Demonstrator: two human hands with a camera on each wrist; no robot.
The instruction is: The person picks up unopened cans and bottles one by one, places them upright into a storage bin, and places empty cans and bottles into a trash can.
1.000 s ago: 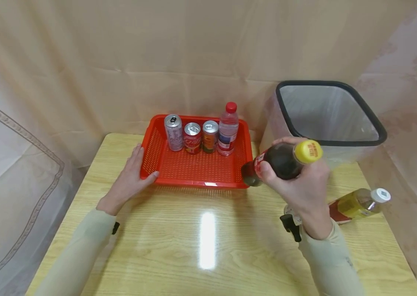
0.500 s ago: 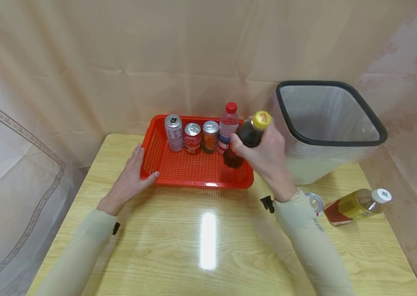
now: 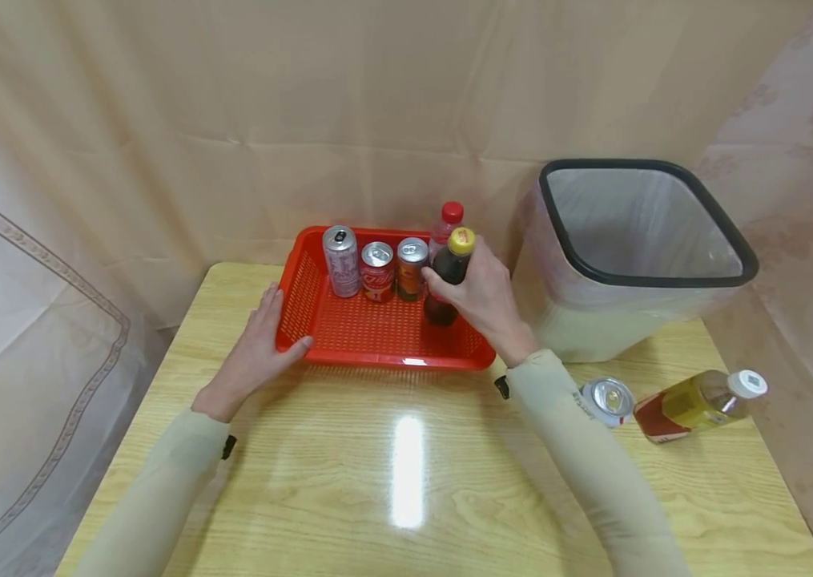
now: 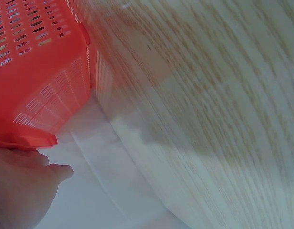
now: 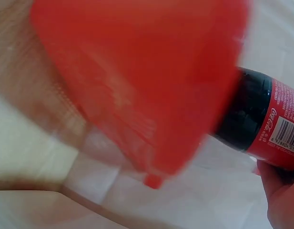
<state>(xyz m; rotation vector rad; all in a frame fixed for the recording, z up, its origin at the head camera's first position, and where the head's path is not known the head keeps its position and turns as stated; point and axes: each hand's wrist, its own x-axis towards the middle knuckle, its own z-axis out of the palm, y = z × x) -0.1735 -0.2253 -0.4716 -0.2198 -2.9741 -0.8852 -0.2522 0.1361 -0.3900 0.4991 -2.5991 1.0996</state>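
My right hand (image 3: 484,292) grips a cola bottle (image 3: 453,262) with a yellow cap and red label, upright at the right part of the red basket (image 3: 348,349). Whether its base touches the basket floor I cannot tell. The right wrist view shows the cola bottle (image 5: 261,114) sideways, its lower end behind the red basket wall (image 5: 137,71). My left hand (image 3: 251,353) rests against the basket's left side, fingers extended and thumb by the front corner. A clear water bottle (image 3: 452,213), red-capped, is partly hidden behind the cola.
In the basket's back row stand a pinkish silver can (image 3: 342,264), a red can (image 3: 377,272) and an orange can (image 3: 411,268). A lined bin (image 3: 579,312) stands right. Near it are a white-topped can (image 3: 608,401) and a leaning amber drink bottle (image 3: 698,405) on the wooden table (image 3: 319,481).
My right hand has carried the cola bottle leftward from beside the bin into the basket, turning it upright. The silver-lidded can at right has come out from behind my arm. My left hand stays put.
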